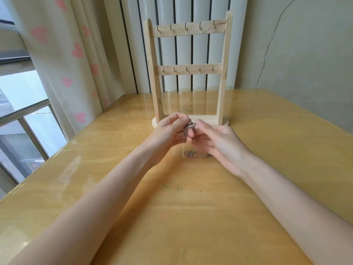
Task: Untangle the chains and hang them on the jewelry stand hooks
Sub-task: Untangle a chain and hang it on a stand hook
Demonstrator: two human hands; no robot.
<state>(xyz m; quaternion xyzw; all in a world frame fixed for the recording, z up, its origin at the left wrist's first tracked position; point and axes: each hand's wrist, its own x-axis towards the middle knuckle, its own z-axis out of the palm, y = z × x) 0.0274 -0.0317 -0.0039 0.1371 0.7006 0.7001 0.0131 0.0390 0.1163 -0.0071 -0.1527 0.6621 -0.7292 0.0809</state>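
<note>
A wooden jewelry stand (222,73) with two rows of small brass hooks rises at the back of the table. One thin chain (161,73) hangs from the top row's leftmost hook. Just in front of the stand's base, my left hand (168,134) and my right hand (215,142) meet around a tangled clump of rose-coloured chain (189,126), pinched between the fingertips of both. A further stretch of chain with a small pendant (193,154) lies on the table below the hands.
The yellow wooden table (191,217) has a glossy top. A curtain with pink hearts (76,54) and a window are at the left, white radiator pipes (183,48) behind the stand, and a wall at the right.
</note>
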